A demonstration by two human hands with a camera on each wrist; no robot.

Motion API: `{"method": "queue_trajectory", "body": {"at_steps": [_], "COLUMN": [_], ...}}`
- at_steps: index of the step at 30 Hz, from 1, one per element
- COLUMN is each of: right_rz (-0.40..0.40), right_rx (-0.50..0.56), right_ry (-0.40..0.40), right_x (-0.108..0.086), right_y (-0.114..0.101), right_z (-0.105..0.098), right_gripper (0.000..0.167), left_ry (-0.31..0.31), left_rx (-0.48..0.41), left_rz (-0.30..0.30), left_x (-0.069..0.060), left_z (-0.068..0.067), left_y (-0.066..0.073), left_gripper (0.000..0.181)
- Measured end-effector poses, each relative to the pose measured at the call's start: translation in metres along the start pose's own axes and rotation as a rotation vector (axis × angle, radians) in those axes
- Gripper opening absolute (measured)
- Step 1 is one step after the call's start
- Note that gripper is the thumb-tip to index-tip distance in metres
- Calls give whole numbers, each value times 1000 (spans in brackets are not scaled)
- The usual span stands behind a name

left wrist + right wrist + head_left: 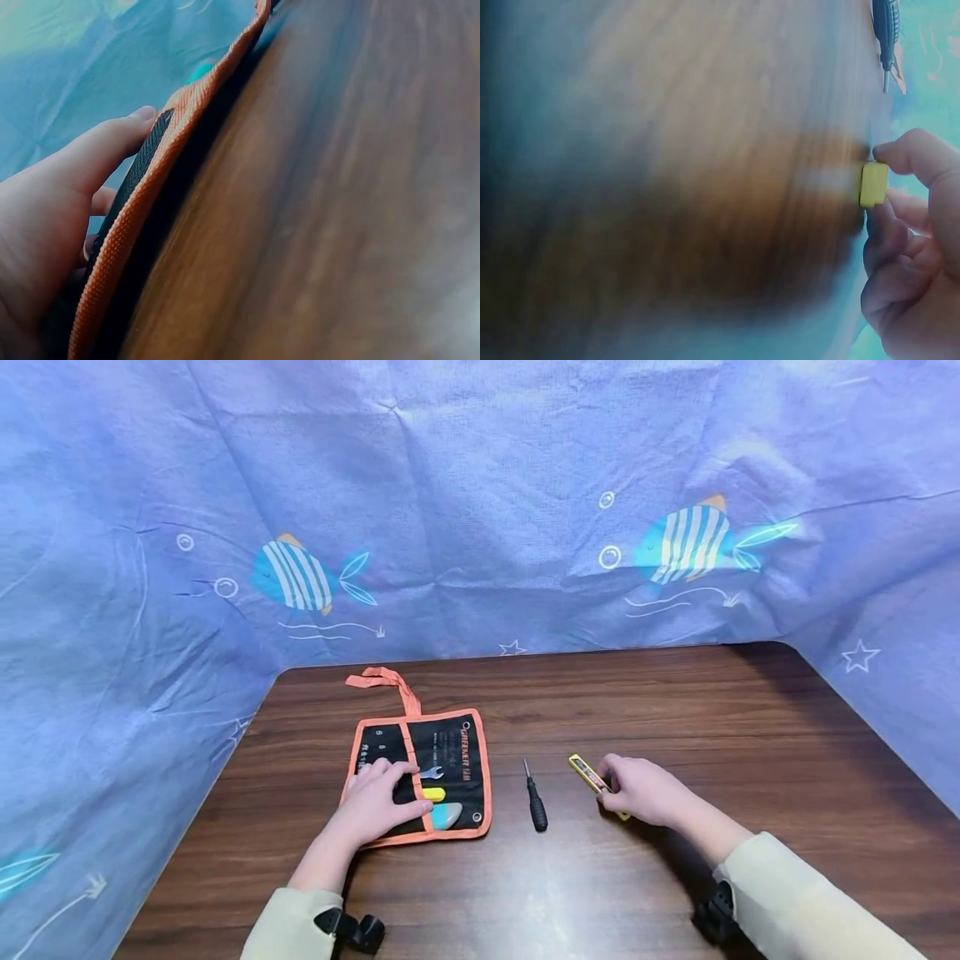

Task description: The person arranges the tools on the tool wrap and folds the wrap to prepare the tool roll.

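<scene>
A black tool pouch with orange edging [487, 777] lies at the left of the table, holding a small wrench [432, 773], a yellow item [433, 794] and a teal-and-grey tool [447, 816]. My left hand [375, 803] rests on its left part, fingers spread; the left wrist view shows the thumb against the orange edging [112, 236]. On the right, my right hand [643, 789] pinches a narrow yellow case [587, 772] between thumb and fingers, its yellow end [874, 184] showing in the right wrist view. Between the hands lies a black screwdriver [537, 808].
An orange strap [386, 677] trails from the pouch toward the back edge of the brown wooden table [600, 693]. Blue cloth with striped fish [480, 510] hangs behind the table and along both sides.
</scene>
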State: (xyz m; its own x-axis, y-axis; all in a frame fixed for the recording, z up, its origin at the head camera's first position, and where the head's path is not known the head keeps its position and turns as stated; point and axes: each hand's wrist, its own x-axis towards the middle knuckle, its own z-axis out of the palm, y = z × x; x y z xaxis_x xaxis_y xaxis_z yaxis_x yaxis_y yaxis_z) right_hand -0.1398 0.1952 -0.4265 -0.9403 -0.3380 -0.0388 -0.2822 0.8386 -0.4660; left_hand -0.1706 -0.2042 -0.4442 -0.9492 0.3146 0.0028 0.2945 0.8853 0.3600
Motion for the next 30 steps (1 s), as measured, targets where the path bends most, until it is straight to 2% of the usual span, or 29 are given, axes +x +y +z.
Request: {"method": "queue_trajectory", "body": {"at_steps": [7,16,21,25,30], "right_rz": [-63,-100,-117,-179,-250], "right_rx": [-38,-76,-100,-104,-110], "right_ry": [76,74,63,65,27], "right_x": [8,26,41,57,77], "right_y": [5,-6,-21,-38,-63], "right_z": [-2,-1,1,5,14], "right_gripper": [13,11,13,12,13], "left_ry": [-46,-87,-124,-152,-177], "left_rx": [18,55,32,28,20], "left_rz": [8,-4,-11,-12,-27], "left_x": [7,18,21,24,26], "left_z": [-2,-8,-11,-12,-13], "left_y": [0,1,-1,-2,-1], "left_gripper": [74,80,83,85,83]}}
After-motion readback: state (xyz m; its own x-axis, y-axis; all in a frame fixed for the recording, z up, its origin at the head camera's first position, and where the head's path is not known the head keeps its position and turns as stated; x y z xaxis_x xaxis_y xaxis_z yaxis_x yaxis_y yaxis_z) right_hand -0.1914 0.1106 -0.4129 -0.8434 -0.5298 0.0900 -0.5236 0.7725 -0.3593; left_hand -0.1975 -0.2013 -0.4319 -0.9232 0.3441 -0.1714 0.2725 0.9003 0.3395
